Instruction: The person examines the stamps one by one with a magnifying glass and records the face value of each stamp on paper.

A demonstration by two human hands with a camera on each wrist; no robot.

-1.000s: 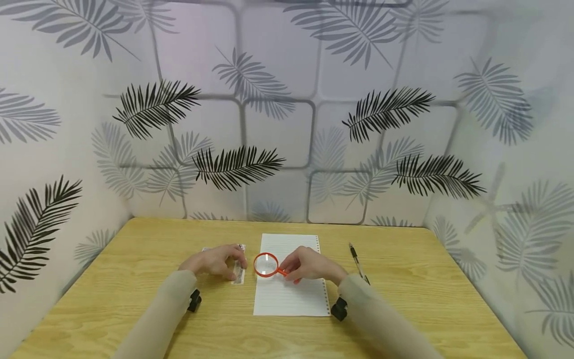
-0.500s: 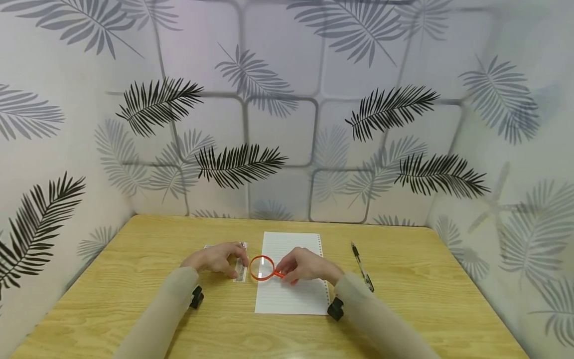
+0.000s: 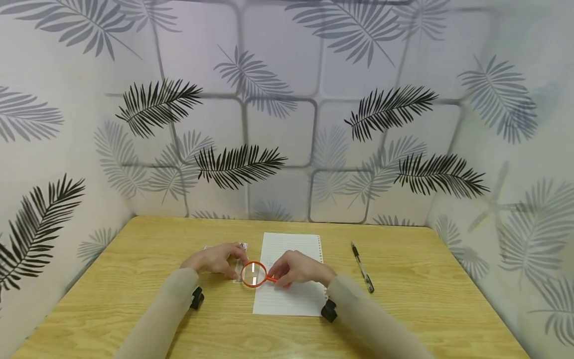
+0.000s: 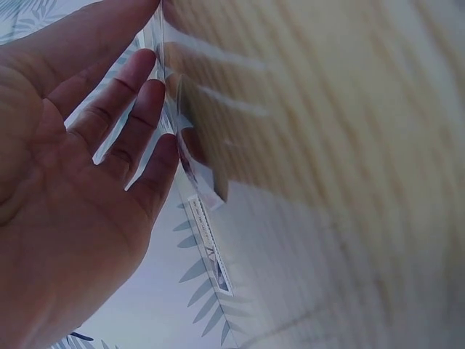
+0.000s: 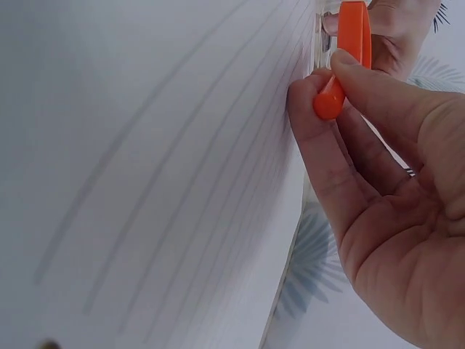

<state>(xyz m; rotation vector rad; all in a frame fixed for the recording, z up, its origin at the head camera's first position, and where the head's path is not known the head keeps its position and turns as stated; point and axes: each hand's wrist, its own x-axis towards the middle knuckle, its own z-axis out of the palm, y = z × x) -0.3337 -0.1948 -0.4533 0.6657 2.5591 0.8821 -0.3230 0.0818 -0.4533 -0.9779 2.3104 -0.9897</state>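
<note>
Magnifying glass (image 3: 254,274) and both hands are low before a leaf-patterned wall (image 3: 278,124), above a wooden table (image 3: 417,279). Lined paper (image 3: 287,301) lies on the table, its left edge under the lens. The right hand (image 3: 296,269), over the paper, pinches the handle with thumb and fingers, hiding part of it. Apart from it, the left hand (image 3: 217,259) has its fingers spread, tips on a clear flat piece (image 3: 239,268) that it largely covers. A pen (image 3: 361,267) lies right of the paper. The magnifier's long axis runs roughly left to right: lens towards the left hand, handle end slightly nearer the person.
</note>
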